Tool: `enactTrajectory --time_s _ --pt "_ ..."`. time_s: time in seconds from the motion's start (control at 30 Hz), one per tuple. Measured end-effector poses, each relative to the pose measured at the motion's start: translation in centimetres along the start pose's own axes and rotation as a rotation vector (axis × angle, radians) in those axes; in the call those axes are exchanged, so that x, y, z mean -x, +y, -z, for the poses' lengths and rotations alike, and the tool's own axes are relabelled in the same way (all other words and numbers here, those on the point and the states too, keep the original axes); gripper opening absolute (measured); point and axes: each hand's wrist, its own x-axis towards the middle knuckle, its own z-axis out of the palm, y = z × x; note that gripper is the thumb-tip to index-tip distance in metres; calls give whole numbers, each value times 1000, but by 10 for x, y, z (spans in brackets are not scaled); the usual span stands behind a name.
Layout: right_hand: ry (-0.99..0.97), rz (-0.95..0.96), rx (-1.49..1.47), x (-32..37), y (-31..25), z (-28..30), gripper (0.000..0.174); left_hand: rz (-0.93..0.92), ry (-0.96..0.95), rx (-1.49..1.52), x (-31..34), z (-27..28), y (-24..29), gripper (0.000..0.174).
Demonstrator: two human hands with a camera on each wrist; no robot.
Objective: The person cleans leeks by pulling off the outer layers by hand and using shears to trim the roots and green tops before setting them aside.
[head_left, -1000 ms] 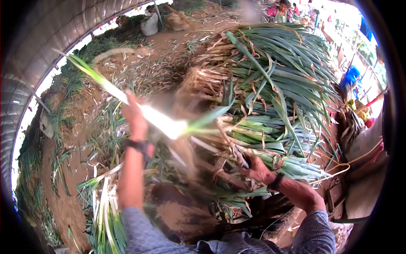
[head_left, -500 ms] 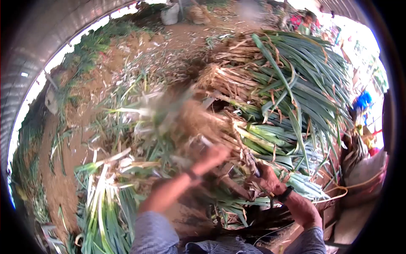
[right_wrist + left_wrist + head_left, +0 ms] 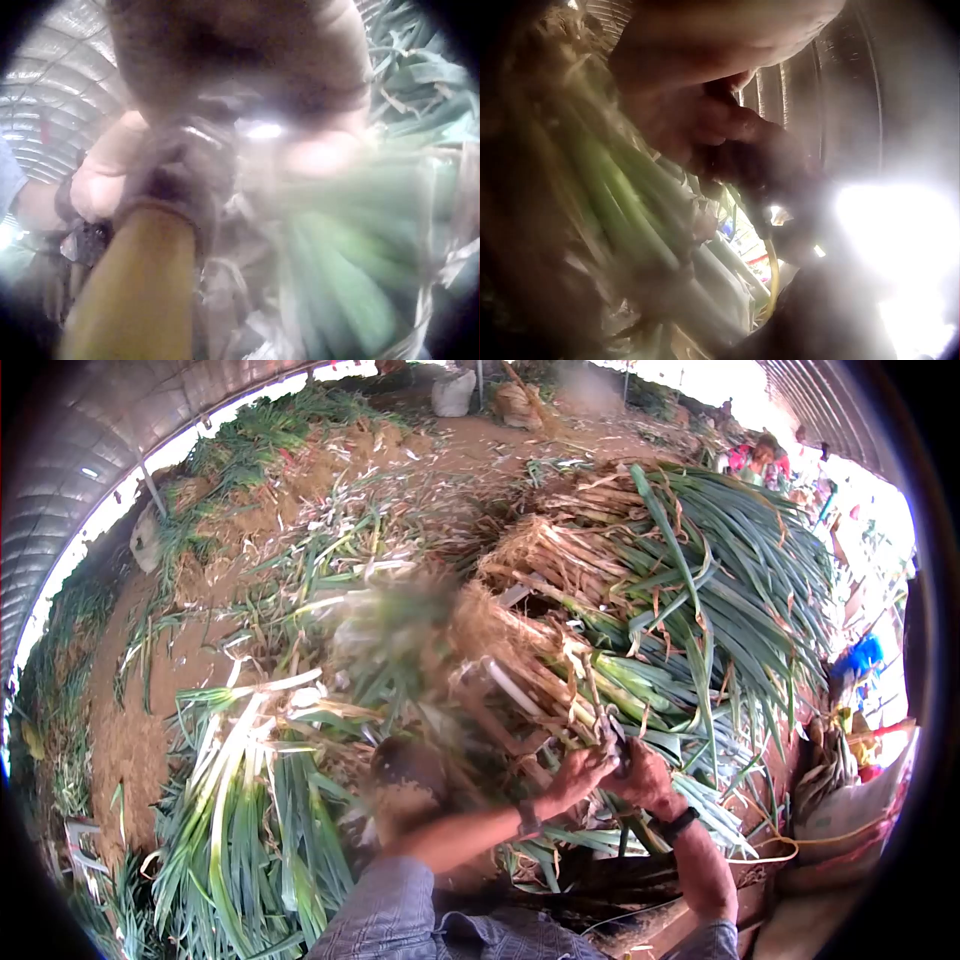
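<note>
Amid heaped leeks (image 3: 700, 590) on dirt (image 3: 130, 740), left hand (image 3: 580, 768) clasps a leek stalk (image 3: 590, 695), right hand (image 3: 648, 775) grips a knife (image 3: 142, 285).

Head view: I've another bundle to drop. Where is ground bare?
Bare dirt strip left, between wall-side greens and the trimmed leeks; another patch below the sacks. Crowded around the left hand, the right hand with its knife, at the leek stack.

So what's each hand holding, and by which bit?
The right hand grips a tool by its brown handle. The left hand seems to grip green leek stalks; which part is too blurred to tell.
</note>
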Motion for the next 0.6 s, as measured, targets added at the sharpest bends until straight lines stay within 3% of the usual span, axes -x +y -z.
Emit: enactTrajectory --time_s 0.07,0.1,0.17,0.23,0.27,0.3,0.33,0.37,0.43,0.47,0.5,0.57,0.6 --pt "52 75 -48 10 -2 5 78 111 80 -87 7 -2 26 35" --pt "72 195 115 10 15 2 84 130 141 -45 9 -5 39 39" --pt "83 152 151 19 22 -2 84 137 168 66 9 -6 50 32" --pt "158 239 159 24 20 -1 67 148 107 125 4 -4 29 22" --pt "92 213 160 27 29 0 61 96 38 100 0 0 20 20" --pt "24 192 158 30 35 3 56 200 -162 33 2 11 15 24" --pt "130 320 203 34 38 7 41 242 -209 -32 3 18 2 27" --pt "129 256 207 39 43 13 39 278 -250 -100 4 24 -7 30" --pt "123 141 206 46 56 22 36 386 -172 -109 5 40 0 36" --pt "198 171 271 49 66 24 29 399 -105 -106 0 50 -6 39" --pt "143 150 291 54 69 32 24 328 -55 20 2 66 -17 33" --pt "-87 54 430 58 83 42 30 346 -60 -73 -20 82 -23 24" --pt "-104 52 402 60 83 49 28 351 -24 -22 -25 85 -28 21"
